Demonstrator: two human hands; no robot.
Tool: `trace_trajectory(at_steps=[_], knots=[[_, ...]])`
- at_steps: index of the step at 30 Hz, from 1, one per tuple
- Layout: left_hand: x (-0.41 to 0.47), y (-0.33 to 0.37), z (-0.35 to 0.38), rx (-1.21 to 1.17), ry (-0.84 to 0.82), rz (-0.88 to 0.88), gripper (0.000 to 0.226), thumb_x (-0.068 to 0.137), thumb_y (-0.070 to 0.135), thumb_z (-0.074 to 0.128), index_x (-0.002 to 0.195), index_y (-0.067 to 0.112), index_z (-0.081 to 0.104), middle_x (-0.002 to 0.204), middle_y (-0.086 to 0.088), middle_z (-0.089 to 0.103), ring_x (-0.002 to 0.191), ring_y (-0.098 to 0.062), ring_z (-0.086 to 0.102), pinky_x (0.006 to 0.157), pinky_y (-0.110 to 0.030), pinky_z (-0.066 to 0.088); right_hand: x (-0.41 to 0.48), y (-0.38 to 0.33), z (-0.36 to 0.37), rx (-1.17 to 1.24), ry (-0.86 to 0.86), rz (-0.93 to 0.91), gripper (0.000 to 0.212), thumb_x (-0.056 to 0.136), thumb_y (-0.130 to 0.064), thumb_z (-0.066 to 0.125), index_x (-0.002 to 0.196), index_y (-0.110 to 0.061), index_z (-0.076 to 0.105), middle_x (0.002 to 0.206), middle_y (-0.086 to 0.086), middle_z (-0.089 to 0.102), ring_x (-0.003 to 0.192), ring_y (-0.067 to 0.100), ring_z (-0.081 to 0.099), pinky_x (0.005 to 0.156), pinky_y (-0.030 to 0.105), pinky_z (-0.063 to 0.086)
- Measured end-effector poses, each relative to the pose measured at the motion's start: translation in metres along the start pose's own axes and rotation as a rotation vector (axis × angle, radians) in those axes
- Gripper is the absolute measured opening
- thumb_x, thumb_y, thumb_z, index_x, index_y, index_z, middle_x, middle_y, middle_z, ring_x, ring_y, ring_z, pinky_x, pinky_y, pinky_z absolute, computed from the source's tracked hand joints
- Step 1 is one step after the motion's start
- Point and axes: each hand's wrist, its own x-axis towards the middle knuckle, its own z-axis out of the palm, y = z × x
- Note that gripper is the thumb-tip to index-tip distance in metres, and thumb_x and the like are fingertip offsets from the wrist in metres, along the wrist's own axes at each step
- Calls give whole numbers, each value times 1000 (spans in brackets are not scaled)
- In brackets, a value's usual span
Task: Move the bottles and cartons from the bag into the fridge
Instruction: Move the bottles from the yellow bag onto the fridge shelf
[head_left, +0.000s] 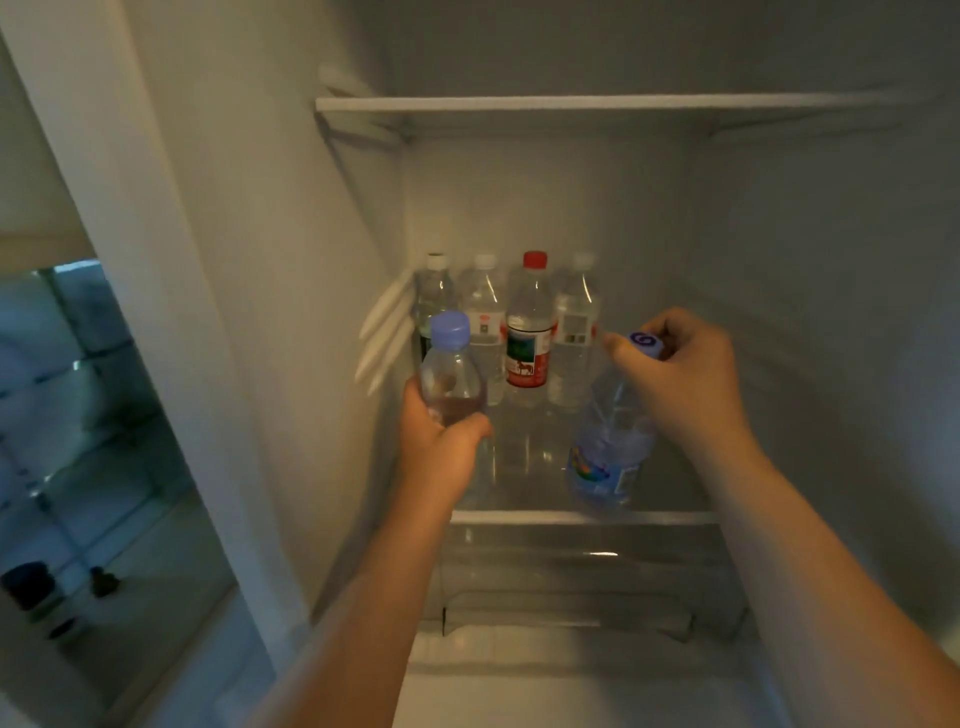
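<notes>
Both my hands are inside the open fridge, over its glass shelf (582, 516). My left hand (441, 441) grips the body of a clear bottle with a purple cap (451, 364), upright at the shelf's left. My right hand (680, 374) holds the purple-capped top of a second bottle with a blue label (608, 447), tilted over the shelf's right front. Several clear water bottles stand in a row at the back, one with a red cap and red label (530, 322). The bag is not in view.
An upper shelf (571, 103) spans the fridge above the bottles. A transparent drawer (576, 582) lies below the glass shelf. The fridge's left wall (270, 312) is close to my left hand. Outside, at the far left, dark small objects sit on a pale surface (31, 587).
</notes>
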Motion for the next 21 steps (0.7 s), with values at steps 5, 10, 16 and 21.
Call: trace_trajectory(at_steps=[5, 10, 16, 21], knots=[[10, -27, 1, 64, -44, 20, 52, 78, 6, 75, 122, 23, 50, 100, 4, 69, 84, -7, 68, 72, -26, 51, 11, 13, 7, -48, -11, 35, 31, 79, -32, 77, 62, -20, 54, 54, -7, 54, 52, 7, 48, 53, 27, 41], [-4, -60, -6, 196, -57, 65, 60, 82, 24, 76, 128, 31, 38, 118, 10, 61, 107, -10, 63, 89, -31, 53, -1, 32, 9, -99, -52, 17, 21, 78, -46, 73, 77, -28, 63, 73, -6, 66, 70, 13, 62, 67, 38, 52], [-15, -60, -13, 636, -4, 89, 65, 82, 46, 71, 131, 25, 34, 122, 0, 54, 118, -19, 41, 86, -33, 41, -31, 61, 14, -132, -140, 92, 51, 67, -60, 74, 108, -36, 57, 103, -10, 63, 93, 7, 62, 77, 32, 51], [-20, -60, -18, 668, 28, 113, 72, 76, 39, 80, 133, 22, 41, 125, -2, 55, 114, -21, 45, 88, -34, 43, -60, 94, 20, -300, -364, 224, 60, 65, -45, 87, 113, -30, 54, 97, -13, 64, 86, 6, 62, 66, 20, 44]])
